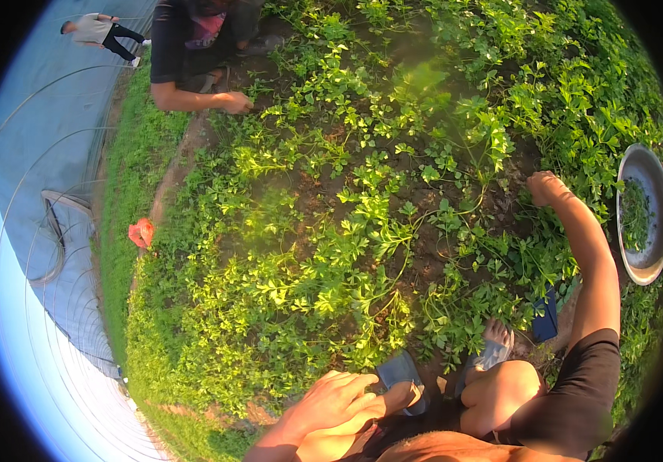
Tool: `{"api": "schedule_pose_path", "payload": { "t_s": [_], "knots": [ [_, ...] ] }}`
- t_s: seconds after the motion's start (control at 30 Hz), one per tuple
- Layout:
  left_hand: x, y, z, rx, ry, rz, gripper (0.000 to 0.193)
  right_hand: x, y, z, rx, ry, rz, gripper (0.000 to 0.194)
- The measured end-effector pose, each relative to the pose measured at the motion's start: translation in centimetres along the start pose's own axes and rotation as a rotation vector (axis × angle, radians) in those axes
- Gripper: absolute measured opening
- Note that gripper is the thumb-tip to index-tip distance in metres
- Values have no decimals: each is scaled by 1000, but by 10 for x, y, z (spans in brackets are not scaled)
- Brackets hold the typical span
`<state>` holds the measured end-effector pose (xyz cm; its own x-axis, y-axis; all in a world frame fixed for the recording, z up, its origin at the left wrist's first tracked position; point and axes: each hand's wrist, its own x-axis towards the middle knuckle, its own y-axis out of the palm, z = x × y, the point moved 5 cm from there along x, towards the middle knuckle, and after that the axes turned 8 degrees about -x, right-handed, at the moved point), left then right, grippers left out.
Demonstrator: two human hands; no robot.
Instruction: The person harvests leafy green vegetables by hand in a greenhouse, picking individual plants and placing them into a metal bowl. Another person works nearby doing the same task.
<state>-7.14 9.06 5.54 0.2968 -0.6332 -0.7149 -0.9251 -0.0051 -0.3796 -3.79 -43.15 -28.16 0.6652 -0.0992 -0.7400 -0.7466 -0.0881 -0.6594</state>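
My left hand (pixel 334 401) rests on my bent knee at the bottom of the view, its fingers extended and nothing seen in it. Out to the right, my right hand (pixel 546 188) is down among leafy green plants (pixel 484 136) that look like celery or parsley. Its fingers are curled near the soil, and whether they grip a stem cannot be told. Beyond that hand stands a metal basin (pixel 660 225) with small cut or pulled greens (pixel 633 216) inside.
Another person (pixel 172 58) crouches at the top left, one hand at the plants. Farther off, a second person (pixel 91 29) stands by blue sheeting (pixel 71 150) and thin hoops. A red plastic bag (pixel 141 233) lies by the path. Near my sandalled feet is a dark blue flat object (pixel 545 316).
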Motion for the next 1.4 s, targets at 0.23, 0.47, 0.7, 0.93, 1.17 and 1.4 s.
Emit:
{"api": "schedule_pose_path", "payload": {
  "t_s": [0.23,0.47,0.7,0.93,1.17,1.4],
  "knots": [
    [-2,18,1,-45,40,24,42,-2,-10,23,-179,-56,259,40],
    [-9,26,3,-33,109,24,42,13,16,60,-490,-181,387,43],
    [-7,29,8,-32,178,-16,43,3,21,60,-247,-301,301,41],
    [0,34,10,-17,82,164,46,13,14,5,77,14,-31,37],
    [3,35,11,-36,132,105,44,44,62,-32,-160,154,-284,23],
    [8,34,3,-24,150,103,42,40,73,-20,-305,15,-436,18]
  ]
}}
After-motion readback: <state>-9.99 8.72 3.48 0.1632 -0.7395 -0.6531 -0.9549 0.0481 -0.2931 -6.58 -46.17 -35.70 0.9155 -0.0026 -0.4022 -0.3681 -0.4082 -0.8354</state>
